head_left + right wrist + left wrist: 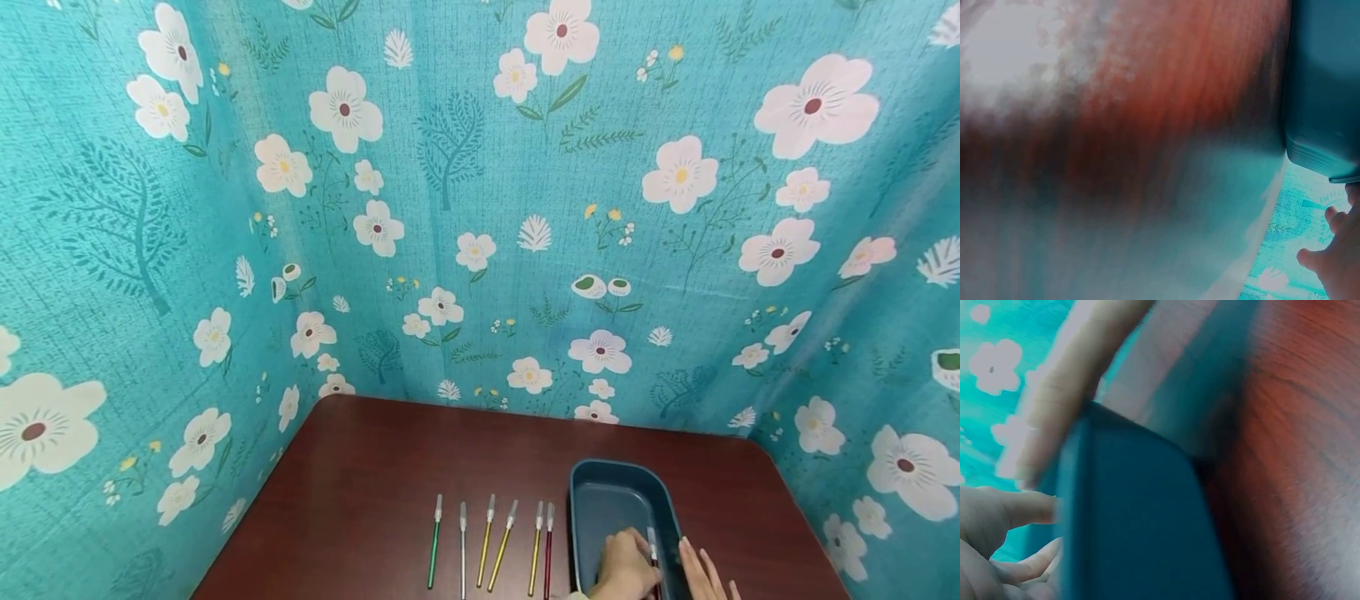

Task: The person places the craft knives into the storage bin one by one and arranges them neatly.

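Note:
A dark blue tray (611, 502) stands at the right of the table in the head view. My left hand (626, 567) reaches into it, fingers bent around a slim dark-red craft knife with a clear cap (652, 546); the hand hides part of its handle. At the tray's right edge lies my right hand (703, 573), its fingers extended along the rim. The left wrist view is blurred and shows fingers (1054, 412) over the tray wall (1141, 506). In the right wrist view, a hand (1338, 253) appears beside the tray's end (1325, 119).
Left of the tray, several capped craft knives lie side by side: a green one (434, 542), a silver one (462, 550), gold ones (486, 542) and a red one (549, 550). The brown table (360, 500) is enclosed by a blue flowered cloth (465, 167).

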Motion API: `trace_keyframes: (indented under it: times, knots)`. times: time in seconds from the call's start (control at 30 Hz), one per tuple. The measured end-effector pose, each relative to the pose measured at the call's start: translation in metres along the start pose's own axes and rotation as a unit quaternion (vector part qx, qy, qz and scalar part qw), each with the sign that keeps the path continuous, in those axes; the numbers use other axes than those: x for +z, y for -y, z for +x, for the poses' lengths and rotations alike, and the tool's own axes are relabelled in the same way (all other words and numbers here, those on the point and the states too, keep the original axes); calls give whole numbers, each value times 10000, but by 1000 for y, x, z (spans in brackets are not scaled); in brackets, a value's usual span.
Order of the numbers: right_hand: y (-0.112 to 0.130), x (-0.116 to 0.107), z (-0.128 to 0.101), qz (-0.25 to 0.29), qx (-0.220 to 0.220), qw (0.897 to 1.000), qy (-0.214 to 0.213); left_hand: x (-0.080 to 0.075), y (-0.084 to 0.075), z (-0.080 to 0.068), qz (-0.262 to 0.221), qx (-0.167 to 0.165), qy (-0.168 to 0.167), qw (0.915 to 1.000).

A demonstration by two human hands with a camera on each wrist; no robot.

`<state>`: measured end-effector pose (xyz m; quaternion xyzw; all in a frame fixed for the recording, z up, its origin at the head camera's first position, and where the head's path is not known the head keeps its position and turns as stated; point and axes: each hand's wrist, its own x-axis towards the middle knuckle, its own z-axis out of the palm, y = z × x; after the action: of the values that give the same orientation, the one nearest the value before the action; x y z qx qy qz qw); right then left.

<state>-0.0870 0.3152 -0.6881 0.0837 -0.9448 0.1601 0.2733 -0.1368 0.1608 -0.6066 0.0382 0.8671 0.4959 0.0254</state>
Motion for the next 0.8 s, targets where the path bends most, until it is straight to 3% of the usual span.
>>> trace_keyframes:
  times: [0.1,0.27,0.47,0.6,0.8]
  knots:
    - [0,2,0,-11,-152,9994,-312,-15,-7,-2,-228,383,134,9989]
    - [6,-4,0,341,199,9990,192,-51,-10,-3,-667,623,381,9951]
    - [10,-11,1,283,265,9980,490,-94,1,-6,-521,1160,46,9919]
    - [6,-9,1,26,99,9993,349,-124,14,-9,-595,1150,-100,9915]
    - [-2,-4,0,-299,-167,9994,24,-164,39,-11,-701,1002,-646,9904]
